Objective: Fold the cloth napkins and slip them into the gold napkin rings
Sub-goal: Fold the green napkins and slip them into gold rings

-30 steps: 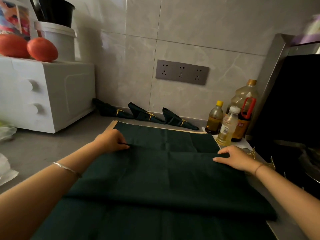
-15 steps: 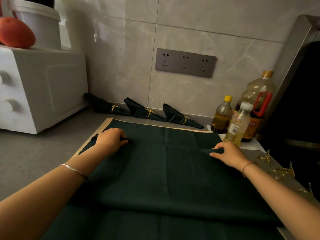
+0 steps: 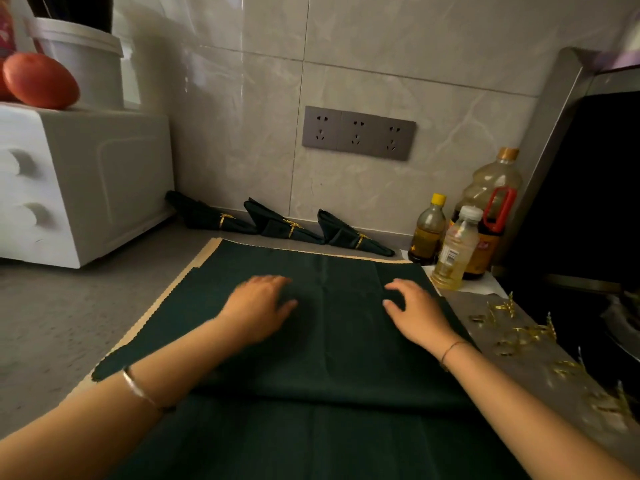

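A dark green cloth napkin (image 3: 325, 348) lies folded over on the counter, on top of more green cloth with a beige scalloped edge (image 3: 166, 306). My left hand (image 3: 258, 306) and my right hand (image 3: 417, 310) rest on the folded napkin with fingers spread, either side of its centre crease. Three folded green napkins in gold rings (image 3: 292, 227) lie in a row against the back wall. Several loose gold napkin rings (image 3: 519, 336) are scattered on the counter to the right.
A white appliance (image 3: 69, 188) with an orange fruit (image 3: 41, 81) and a white bucket (image 3: 86, 60) on top stands at the left. Three oil bottles (image 3: 460, 244) stand back right. A dark stove area (image 3: 595, 237) borders the right side.
Both hands have let go of the napkin's far edge and slid inward toward the centre, now lying flat on the cloth. The fold lies down over the lower layer.
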A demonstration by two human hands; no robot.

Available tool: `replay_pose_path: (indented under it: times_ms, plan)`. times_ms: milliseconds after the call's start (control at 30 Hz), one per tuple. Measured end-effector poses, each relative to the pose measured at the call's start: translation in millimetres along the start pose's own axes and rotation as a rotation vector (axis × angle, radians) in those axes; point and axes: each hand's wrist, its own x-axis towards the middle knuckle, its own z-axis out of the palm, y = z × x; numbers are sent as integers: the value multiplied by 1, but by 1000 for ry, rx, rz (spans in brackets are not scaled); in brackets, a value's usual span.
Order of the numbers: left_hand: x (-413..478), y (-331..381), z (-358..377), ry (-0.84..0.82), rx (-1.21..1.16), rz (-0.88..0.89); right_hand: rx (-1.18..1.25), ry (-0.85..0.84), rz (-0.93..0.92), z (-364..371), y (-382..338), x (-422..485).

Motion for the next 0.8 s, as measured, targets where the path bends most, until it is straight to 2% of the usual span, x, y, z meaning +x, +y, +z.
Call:
replay_pose_path:
  times_ms: [67, 233, 533, 800]
  plan:
    - [-23, 23, 3, -112, -67, 43, 68, -99, -61, 7, -27, -20]
    - [-52, 39, 22, -271, 55, -21, 31, -197, -168, 38, -71, -58]
    - [-63, 39, 37, -202, 58, -74, -195, -249, -119, 59, -78, -81]
    - [-69, 9, 27, -172, 70, -193, -228, -281, -48, 35, -30, -85]
